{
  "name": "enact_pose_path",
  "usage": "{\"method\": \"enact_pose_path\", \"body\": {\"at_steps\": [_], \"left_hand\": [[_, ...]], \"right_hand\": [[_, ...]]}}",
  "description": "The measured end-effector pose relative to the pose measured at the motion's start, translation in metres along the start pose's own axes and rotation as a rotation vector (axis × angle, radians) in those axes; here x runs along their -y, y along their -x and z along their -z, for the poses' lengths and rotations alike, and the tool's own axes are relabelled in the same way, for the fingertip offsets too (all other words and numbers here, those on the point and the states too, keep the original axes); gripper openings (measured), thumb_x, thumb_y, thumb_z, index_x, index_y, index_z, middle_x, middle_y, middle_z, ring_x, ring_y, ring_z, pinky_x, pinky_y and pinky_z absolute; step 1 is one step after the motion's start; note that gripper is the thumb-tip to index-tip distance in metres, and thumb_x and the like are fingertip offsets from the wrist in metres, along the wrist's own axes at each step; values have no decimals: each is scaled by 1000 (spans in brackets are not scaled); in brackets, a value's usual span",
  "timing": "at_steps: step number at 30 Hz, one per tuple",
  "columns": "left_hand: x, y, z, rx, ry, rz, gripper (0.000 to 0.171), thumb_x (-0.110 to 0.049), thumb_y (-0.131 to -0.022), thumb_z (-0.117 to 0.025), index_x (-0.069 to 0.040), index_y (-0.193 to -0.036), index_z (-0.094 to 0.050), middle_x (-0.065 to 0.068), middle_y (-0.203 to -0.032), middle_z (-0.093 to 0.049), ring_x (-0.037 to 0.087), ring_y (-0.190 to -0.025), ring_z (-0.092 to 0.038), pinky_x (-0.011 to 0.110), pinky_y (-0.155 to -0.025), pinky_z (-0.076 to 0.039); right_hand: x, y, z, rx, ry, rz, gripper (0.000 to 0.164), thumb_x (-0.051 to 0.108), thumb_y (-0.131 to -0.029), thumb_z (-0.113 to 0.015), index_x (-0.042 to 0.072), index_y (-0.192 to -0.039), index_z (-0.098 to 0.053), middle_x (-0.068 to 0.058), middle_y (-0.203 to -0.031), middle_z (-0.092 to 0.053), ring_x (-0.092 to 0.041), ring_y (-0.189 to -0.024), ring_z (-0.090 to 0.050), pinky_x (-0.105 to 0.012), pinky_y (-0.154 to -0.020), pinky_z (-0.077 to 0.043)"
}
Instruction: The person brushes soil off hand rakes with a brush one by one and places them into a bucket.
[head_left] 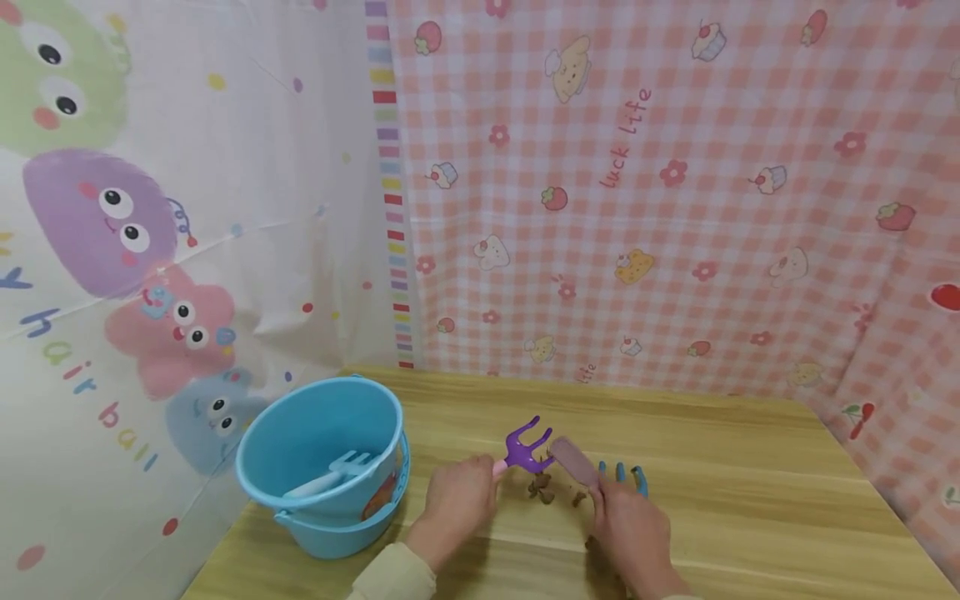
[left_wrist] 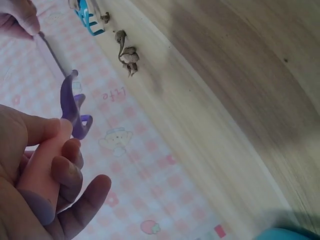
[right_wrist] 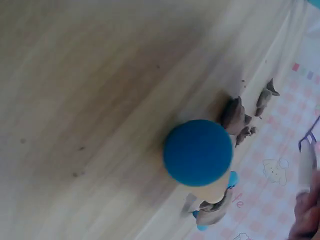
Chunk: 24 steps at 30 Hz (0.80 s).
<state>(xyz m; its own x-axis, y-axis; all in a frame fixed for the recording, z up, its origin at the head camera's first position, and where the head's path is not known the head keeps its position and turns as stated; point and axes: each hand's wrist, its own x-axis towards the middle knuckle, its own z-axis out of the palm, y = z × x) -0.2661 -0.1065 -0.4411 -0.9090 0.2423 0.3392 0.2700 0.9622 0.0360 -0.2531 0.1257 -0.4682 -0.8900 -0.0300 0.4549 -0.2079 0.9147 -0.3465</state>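
Note:
My left hand (head_left: 459, 498) grips the pink handle of a small toy rake with purple tines (head_left: 525, 450); the left wrist view shows fingers curled round the handle (left_wrist: 44, 167). My right hand (head_left: 636, 527) holds a flat, pinkish-mauve tool (head_left: 574, 462) by its thin handle. Its flat end is right at the purple tines in the head and left wrist views. Below them, brown, dry-looking clumps (head_left: 540, 487) lie on the wooden table. A second toy rake with blue tines (head_left: 639, 480) lies partly hidden behind my right hand; its round blue handle end (right_wrist: 198, 152) fills the right wrist view's middle.
A light blue bucket (head_left: 322, 533) stands at the table's left, its handle hanging down in front. Inside leans a pale blue toy fork (head_left: 352, 465). Patterned cloths, one white (head_left: 247, 167) and one pink-checked (head_left: 525, 275), hang along the table's left and back edges.

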Motion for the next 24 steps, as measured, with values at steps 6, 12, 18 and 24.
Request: {"method": "enact_pose_path", "body": {"at_steps": [6,12,18,24], "left_hand": [[-7,2,4,12,3,-47,30,-32,-95,-63,-12,-74,-56,-1,-60,-51,17,-51,-52,32,-47,-42],[-18,2,5,-21,-62,-144,27,-31,-90,-69,-14,-73,-58,-4,-59,-51,13,-48,-50,29,-45,-40],[-15,4,2,-47,-61,-144,28,-30,-88,-71,-14,-70,-56,-4,-58,-49,14,-47,-48,29,-45,-39],[-7,2,-2,-17,-74,-47,32,-30,-94,-65,-12,-70,-56,-3,-56,-44,13,-46,-45,30,-43,-39]], "right_hand": [[7,-4,2,-52,-12,4,15,23,-96,-63,11,-101,-69,-8,-78,-67,-31,-61,-63,-44,-46,-45],[19,-5,-2,-41,-6,108,16,22,-94,-66,10,-103,-72,-10,-82,-72,-31,-68,-68,-46,-61,-50],[2,-6,0,42,3,-31,16,24,-99,-59,9,-98,-67,-15,-88,-70,-39,-77,-68,-51,-51,-50],[4,-4,0,45,-28,-29,16,24,-99,-60,11,-99,-68,-12,-87,-71,-34,-71,-67,-47,-49,-48]]}}
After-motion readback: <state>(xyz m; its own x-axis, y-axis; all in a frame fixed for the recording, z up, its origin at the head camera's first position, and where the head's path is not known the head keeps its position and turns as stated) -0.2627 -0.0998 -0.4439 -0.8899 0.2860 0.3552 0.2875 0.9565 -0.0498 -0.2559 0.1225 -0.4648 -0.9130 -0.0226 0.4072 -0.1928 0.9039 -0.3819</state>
